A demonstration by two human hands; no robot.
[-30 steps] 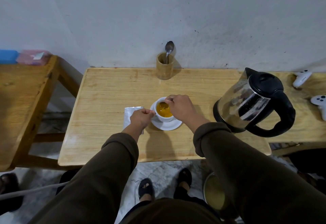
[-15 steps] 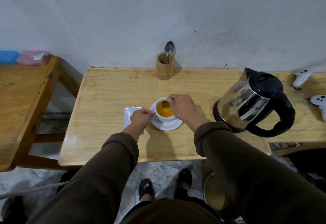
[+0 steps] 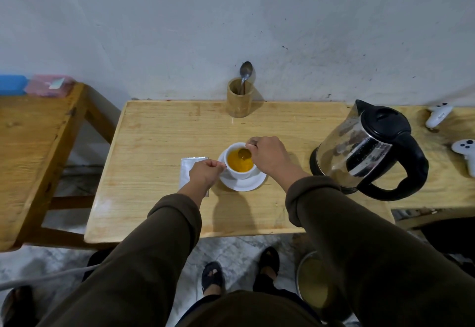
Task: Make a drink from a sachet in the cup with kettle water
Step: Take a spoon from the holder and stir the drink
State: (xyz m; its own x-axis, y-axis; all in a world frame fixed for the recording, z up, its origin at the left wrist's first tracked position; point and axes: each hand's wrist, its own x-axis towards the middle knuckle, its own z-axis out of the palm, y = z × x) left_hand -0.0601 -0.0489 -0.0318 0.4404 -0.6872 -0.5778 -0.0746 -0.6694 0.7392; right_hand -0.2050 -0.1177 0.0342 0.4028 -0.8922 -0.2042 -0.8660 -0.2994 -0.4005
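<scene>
A white cup (image 3: pixel 241 172) full of orange drink stands on a white saucer (image 3: pixel 244 184) at the middle of the wooden table (image 3: pixel 159 146). My left hand (image 3: pixel 205 172) pinches the cup's handle on its left side. My right hand (image 3: pixel 267 154) is over the cup's right rim and holds a spoon (image 3: pixel 243 153) whose bowl dips into the drink. A silver sachet (image 3: pixel 189 169) lies flat left of the saucer, partly under my left hand. The steel kettle (image 3: pixel 367 149) with black lid and handle stands to the right.
A wooden holder (image 3: pixel 239 101) with a second spoon (image 3: pixel 245 70) stands at the back by the wall. Two white game controllers (image 3: pixel 465 148) lie at the far right. Another wooden table (image 3: pixel 33 141) is on the left with blue and pink boxes. A bin (image 3: pixel 316 283) stands on the floor.
The spoon's bowl has moved round inside the cup, from the middle toward the back right of the drink. My left hand has stayed on the handle.
</scene>
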